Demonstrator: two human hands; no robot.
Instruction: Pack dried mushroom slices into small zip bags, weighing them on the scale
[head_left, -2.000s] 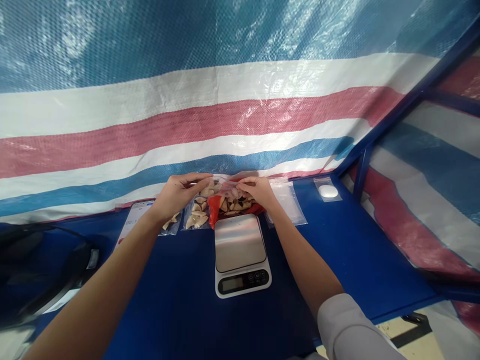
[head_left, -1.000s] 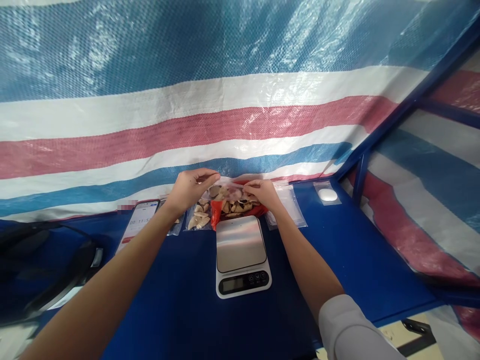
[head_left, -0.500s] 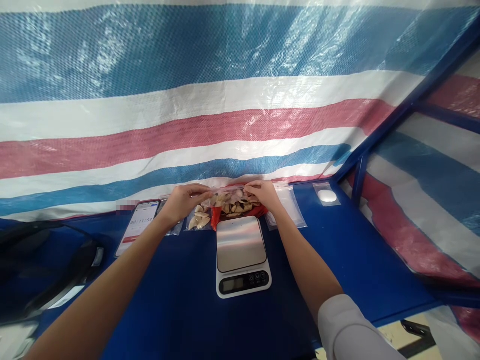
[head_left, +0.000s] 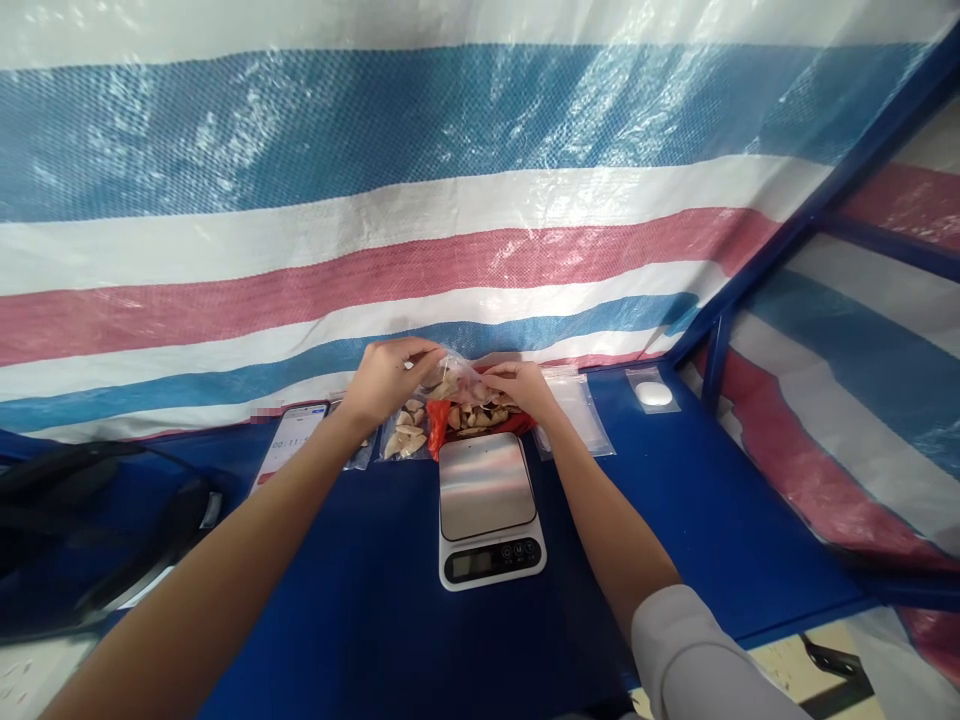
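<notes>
Between my two hands a clear plastic bag with pale dried slices in it is held up, tilted, its left end higher. My left hand pinches its upper left corner. My right hand closes its fingertips on the bag's right end. Beneath lies a red plastic bag, open, with brown and cream dried slices in it. Just in front of it stands a white kitchen scale with a bare steel plate; its display cannot be read. Left of the red bag is a filled clear bag of pale slices.
A phone showing a timer lies to the left, beside a black strap-like object. Flat clear zip bags lie right of my right hand. A white rounded object rests on a small bag. A striped sheet hangs behind the blue table.
My left hand has risen and moved slightly right, lifting the left end of the clear bag. My right hand stays nearly where it was. The view has shifted a little.
</notes>
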